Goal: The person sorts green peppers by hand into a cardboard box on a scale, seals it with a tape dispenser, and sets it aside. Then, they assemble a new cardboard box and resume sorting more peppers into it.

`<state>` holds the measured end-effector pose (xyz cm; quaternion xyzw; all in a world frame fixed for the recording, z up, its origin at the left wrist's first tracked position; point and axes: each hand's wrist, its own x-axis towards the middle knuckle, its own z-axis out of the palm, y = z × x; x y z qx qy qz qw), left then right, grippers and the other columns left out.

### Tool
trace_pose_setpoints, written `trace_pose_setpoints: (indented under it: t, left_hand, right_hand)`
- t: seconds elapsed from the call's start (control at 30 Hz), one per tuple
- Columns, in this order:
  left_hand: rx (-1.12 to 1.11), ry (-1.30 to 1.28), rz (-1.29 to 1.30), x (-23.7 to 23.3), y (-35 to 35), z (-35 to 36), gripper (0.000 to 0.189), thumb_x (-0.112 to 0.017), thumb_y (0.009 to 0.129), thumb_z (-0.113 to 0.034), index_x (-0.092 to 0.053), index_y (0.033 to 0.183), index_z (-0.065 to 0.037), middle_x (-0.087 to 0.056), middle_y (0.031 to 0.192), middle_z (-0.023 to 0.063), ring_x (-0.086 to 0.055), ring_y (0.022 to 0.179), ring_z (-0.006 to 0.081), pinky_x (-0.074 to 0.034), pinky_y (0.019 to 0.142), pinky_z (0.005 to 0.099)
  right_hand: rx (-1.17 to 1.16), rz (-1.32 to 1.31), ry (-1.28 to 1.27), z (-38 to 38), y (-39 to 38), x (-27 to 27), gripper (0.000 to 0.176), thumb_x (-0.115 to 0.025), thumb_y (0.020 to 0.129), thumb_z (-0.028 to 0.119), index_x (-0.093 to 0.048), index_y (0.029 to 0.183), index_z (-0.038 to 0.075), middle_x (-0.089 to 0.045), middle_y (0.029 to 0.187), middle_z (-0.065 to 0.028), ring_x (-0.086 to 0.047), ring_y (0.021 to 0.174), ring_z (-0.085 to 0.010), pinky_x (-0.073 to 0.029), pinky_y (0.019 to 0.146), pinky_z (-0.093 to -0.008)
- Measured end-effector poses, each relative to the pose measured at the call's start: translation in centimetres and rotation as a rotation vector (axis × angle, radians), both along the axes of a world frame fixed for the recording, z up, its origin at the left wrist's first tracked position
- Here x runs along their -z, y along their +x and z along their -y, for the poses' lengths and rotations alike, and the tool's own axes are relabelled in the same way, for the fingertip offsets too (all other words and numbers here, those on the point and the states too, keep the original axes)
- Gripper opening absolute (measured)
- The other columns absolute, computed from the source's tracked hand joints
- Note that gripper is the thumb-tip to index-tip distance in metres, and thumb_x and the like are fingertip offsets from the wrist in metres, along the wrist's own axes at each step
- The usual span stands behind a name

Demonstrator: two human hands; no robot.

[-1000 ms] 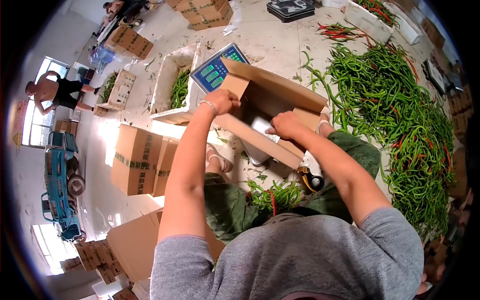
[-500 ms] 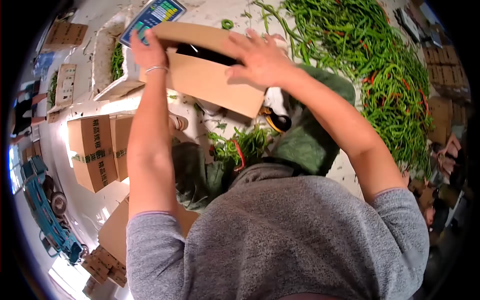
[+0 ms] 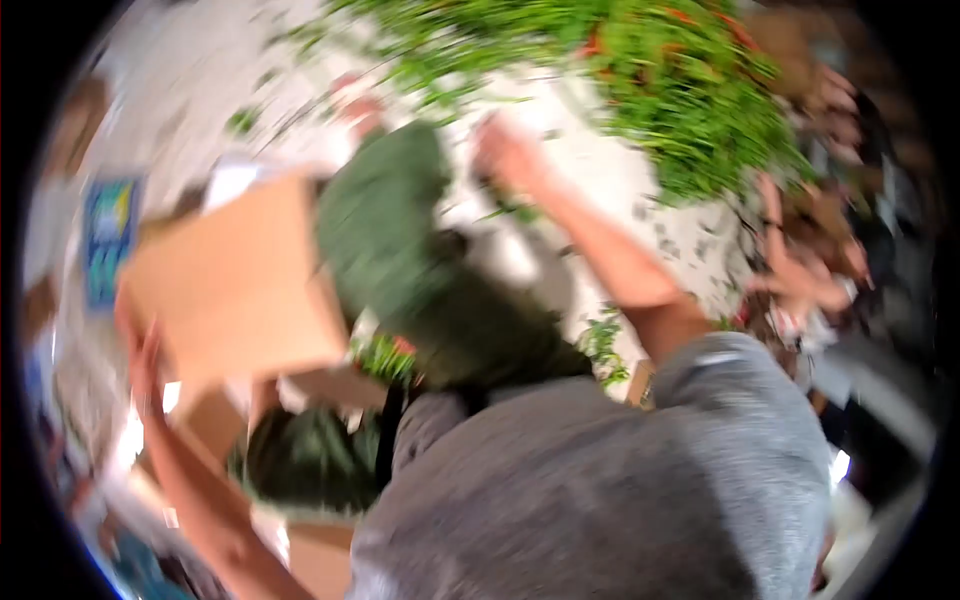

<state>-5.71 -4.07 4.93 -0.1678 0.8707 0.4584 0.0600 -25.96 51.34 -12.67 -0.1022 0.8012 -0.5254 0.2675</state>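
Note:
A plain brown cardboard box (image 3: 240, 280) stands in front of my left knee, its top flaps lying flat. My left hand (image 3: 145, 350) rests against the box's left edge with its fingers stretched out. Well to the right, my right hand (image 3: 508, 155) is over the pale floor, away from the box and below the heap of green chili peppers (image 3: 690, 110). Motion blurs its fingers, and I cannot tell whether it holds anything. A small bunch of green peppers (image 3: 385, 358) lies between my legs.
A blue scale display (image 3: 110, 240) stands left of the box. More cardboard (image 3: 320, 555) lies at lower left. Loose peppers and leaf scraps (image 3: 605, 345) dot the floor on the right. Another person's arms (image 3: 800, 275) show at the right edge.
The view has swung to the right. My right hand has left the box and moved out over the floor; my left hand has slid to the box's left edge. The raised flap is now down.

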Motion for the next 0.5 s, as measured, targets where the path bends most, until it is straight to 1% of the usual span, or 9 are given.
trace_pose_setpoints:
  t: [0.03,0.07,0.1,0.17,0.23,0.27,0.4,0.5]
  left_hand:
    - [-0.092,0.204,0.01,0.8,0.1,1.2,0.067,-0.048,0.091,-0.011,-0.012,0.148,-0.011,-0.013,0.153,0.0047,-0.014,0.14,0.02,-0.011,0.113,0.0341]
    - [-0.148,0.224,0.029,0.3,-0.6,-0.1,0.068,-0.05,0.09,-0.012,-0.014,0.147,-0.011,-0.013,0.153,0.0039,-0.014,0.14,0.02,-0.011,0.113,0.034]
    - [-0.114,0.104,0.007,0.8,-1.1,-0.2,0.068,-0.052,0.09,-0.014,-0.015,0.147,-0.012,-0.013,0.153,0.0035,-0.013,0.14,0.0197,-0.012,0.113,0.0341]
    - [-0.194,0.097,-0.014,1.5,-1.9,-0.7,0.069,-0.053,0.09,-0.014,-0.015,0.147,-0.013,-0.012,0.154,0.004,-0.012,0.14,0.0196,-0.013,0.112,0.0337]
    - [-0.237,0.08,-0.004,0.7,-2.1,-2.7,0.069,-0.054,0.09,-0.013,-0.015,0.147,-0.013,-0.012,0.154,0.0041,-0.012,0.14,0.0196,-0.013,0.112,0.0335]
    - [-0.26,0.093,-0.002,0.7,-2.2,-3.3,0.07,-0.054,0.09,-0.013,-0.015,0.148,-0.013,-0.013,0.153,0.0039,-0.013,0.14,0.0196,-0.013,0.112,0.0333]
    - [-0.36,0.125,0.073,0.5,-2.1,-2.7,0.07,-0.055,0.089,-0.009,-0.016,0.147,-0.014,-0.013,0.153,0.0033,-0.016,0.139,0.0188,-0.014,0.111,0.0326]
    - [-0.344,0.11,0.018,1.3,-1.9,-2.3,0.071,-0.054,0.088,-0.004,-0.017,0.147,-0.013,-0.014,0.153,0.004,-0.019,0.138,0.0182,-0.019,0.11,0.0313]
  right_hand:
    - [-0.119,0.108,0.175,-1.5,3.9,4.9,0.04,-0.05,0.09,0.017,-0.044,0.129,0.01,-0.057,0.112,-0.0123,-0.055,0.098,-0.0213,-0.044,0.085,-0.0341]
    - [-0.239,0.207,0.278,-2.1,8.1,8.5,0.045,-0.051,0.089,0.016,-0.041,0.133,0.012,-0.055,0.114,-0.0129,-0.054,0.1,-0.0222,-0.044,0.087,-0.0354]
    - [-0.293,0.255,0.294,-1.4,11.9,10.9,0.051,-0.051,0.089,0.014,-0.037,0.137,0.014,-0.054,0.116,-0.0136,-0.053,0.102,-0.0231,-0.043,0.088,-0.0368]
    - [-0.197,-0.132,0.014,-0.5,16.7,14.9,0.052,-0.056,0.085,0.015,-0.038,0.134,0.012,-0.052,0.12,-0.0128,-0.054,0.104,-0.026,-0.046,0.086,-0.0382]
    - [-0.343,-0.061,0.541,1.3,17.9,13.2,0.057,-0.052,0.084,0.01,-0.034,0.138,0.015,-0.053,0.118,-0.0115,-0.058,0.093,-0.029,-0.048,0.078,-0.043]
    - [-0.393,-0.041,0.653,2.0,18.2,13.7,0.057,-0.052,0.084,0.01,-0.034,0.138,0.015,-0.053,0.117,-0.0116,-0.058,0.092,-0.0292,-0.048,0.078,-0.0432]
    - [-0.415,-0.075,0.77,2.8,17.7,15.5,0.059,-0.053,0.083,0.01,-0.033,0.139,0.014,-0.054,0.115,-0.0122,-0.059,0.09,-0.0303,-0.048,0.076,-0.0441]
    - [-0.434,-0.112,0.823,3.7,17.5,16.9,0.061,-0.054,0.082,0.01,-0.032,0.139,0.014,-0.055,0.114,-0.0126,-0.06,0.088,-0.0311,-0.048,0.075,-0.0447]
